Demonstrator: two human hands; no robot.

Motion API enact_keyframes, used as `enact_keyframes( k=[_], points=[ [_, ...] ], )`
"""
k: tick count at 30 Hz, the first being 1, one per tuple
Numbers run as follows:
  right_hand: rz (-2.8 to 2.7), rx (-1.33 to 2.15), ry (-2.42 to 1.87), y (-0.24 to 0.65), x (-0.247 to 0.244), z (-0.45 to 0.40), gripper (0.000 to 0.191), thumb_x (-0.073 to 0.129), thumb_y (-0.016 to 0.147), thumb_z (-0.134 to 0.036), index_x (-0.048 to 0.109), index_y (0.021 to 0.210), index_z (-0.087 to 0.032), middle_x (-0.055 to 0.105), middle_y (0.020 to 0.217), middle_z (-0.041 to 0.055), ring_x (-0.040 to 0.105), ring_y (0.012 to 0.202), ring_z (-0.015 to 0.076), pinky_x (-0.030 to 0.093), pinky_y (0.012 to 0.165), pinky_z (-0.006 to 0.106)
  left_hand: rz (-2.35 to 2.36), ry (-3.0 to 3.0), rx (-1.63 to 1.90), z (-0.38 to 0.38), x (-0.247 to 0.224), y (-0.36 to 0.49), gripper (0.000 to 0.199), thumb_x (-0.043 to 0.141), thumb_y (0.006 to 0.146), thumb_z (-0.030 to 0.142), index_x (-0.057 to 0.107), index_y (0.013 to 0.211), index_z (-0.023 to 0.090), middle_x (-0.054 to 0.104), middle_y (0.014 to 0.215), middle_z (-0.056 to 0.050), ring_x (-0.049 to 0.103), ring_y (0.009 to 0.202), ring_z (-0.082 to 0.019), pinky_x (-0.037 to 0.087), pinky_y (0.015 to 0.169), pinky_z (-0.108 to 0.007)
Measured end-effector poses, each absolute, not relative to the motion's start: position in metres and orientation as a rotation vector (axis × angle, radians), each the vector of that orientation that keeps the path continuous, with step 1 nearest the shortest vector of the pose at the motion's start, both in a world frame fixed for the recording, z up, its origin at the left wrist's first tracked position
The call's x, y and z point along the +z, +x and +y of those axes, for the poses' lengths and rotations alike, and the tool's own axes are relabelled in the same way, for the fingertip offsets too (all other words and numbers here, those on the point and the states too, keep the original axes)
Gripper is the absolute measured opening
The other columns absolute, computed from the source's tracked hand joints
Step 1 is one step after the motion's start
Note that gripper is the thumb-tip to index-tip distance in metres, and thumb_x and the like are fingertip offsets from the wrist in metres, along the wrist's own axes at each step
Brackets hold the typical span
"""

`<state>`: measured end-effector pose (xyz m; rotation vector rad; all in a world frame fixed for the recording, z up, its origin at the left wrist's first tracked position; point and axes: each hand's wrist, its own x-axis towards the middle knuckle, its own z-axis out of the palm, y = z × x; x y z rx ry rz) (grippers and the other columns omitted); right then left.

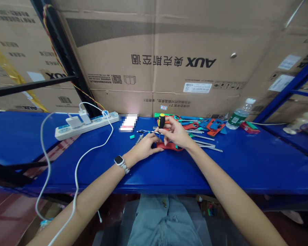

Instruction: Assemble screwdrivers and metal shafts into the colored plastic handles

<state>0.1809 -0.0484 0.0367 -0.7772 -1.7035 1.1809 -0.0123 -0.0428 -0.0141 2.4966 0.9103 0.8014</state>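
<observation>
A yellow-and-black screwdriver [161,120] stands upright in my right hand [176,132], its fingers closed around it. The shaft points down at a red tool handle [170,146] lying on the blue table. My left hand [146,146] grips the left end of that handle, thumb along its near side and fingers behind. Metal rods [207,145] stick out to the right behind my right hand; whether they join the red handle is hidden. A small green piece [132,136] lies left of my left hand.
A pile of blue and orange tool handles [214,126] lies at the back right, beside a water bottle [238,115] and a red box [250,127]. A white power strip [92,125] with a trailing cable [79,162] lies at left. Large cardboard [113,44] stands behind.
</observation>
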Motion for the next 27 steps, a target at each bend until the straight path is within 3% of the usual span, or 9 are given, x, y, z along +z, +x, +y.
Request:
enact_keyframes(
  k=[4,7,9,11,16,21,27],
  points=[
    [-1.756,1.184,-0.779,0.184,0.039,-0.049,0.035,0.074,0.083,-0.043,0.051,0.101,-0.022,0.074,0.099,0.0055,0.06,0.044,0.0109,0.049,0.042,0.028,1.008,2.452,0.953,-0.047,-0.003,-0.016,0.036,0.074,0.085,0.048,0.068,0.106,0.019,0.07,0.109,-0.011,0.065,0.108,-0.031,0.052,0.098,-0.053],
    [-1.785,1.188,-0.761,0.186,0.04,-0.047,0.036,0.074,0.084,-0.043,0.054,0.105,-0.022,0.074,0.095,0.0035,0.057,0.044,0.0092,0.048,0.043,0.027,0.979,2.193,1.275,-0.047,0.018,-0.016,0.036,0.06,0.095,0.048,0.067,0.115,0.019,0.071,0.111,-0.012,0.067,0.1,-0.026,0.056,0.089,-0.044],
    [-1.802,1.182,-0.745,0.185,0.04,-0.046,0.034,0.073,0.085,-0.041,0.055,0.107,-0.021,0.073,0.095,0.0034,0.056,0.044,0.0083,0.046,0.043,0.026,0.827,2.037,1.341,-0.045,0.035,-0.013,0.042,0.057,0.097,0.05,0.065,0.127,0.021,0.07,0.121,-0.012,0.067,0.107,-0.024,0.057,0.089,-0.039],
    [-1.815,1.17,-0.736,0.184,0.037,-0.044,0.034,0.071,0.086,-0.041,0.056,0.109,-0.021,0.073,0.094,0.0038,0.055,0.044,0.0081,0.046,0.043,0.025,0.717,1.97,1.303,-0.042,0.049,-0.007,0.045,0.06,0.095,0.05,0.065,0.13,0.023,0.072,0.12,-0.011,0.069,0.103,-0.022,0.058,0.084,-0.035],
    [-1.823,1.14,-0.73,0.182,0.031,-0.047,0.034,0.068,0.089,-0.045,0.06,0.107,-0.018,0.073,0.096,0.0056,0.054,0.046,0.008,0.048,0.046,0.026,0.681,1.901,1.32,-0.037,0.06,0.005,0.037,0.062,0.093,0.051,0.074,0.109,0.02,0.076,0.094,-0.008,0.068,0.078,-0.017,0.056,0.066,-0.03],
    [-1.794,0.878,-0.817,0.171,0.027,-0.052,0.04,0.076,0.082,-0.043,0.059,0.11,-0.02,0.068,0.09,0.003,0.057,0.059,0.0125,0.05,0.055,0.027,0.734,1.835,1.536,-0.033,0.053,0.012,0.028,0.078,0.082,0.044,0.069,0.089,0.019,0.071,0.084,-0.004,0.064,0.074,-0.015,0.053,0.069,-0.029],
    [-1.601,0.597,-1.018,0.156,0.023,-0.048,0.037,0.081,0.073,-0.048,0.056,0.078,-0.021,0.059,0.068,-0.0008,0.05,0.058,0.0138,0.045,0.055,0.029,0.876,1.896,1.724,-0.033,0.049,0.019,0.033,0.084,0.076,0.04,0.059,0.082,0.021,0.064,0.08,0.0,0.06,0.073,-0.014,0.051,0.071,-0.03]
  ],
)
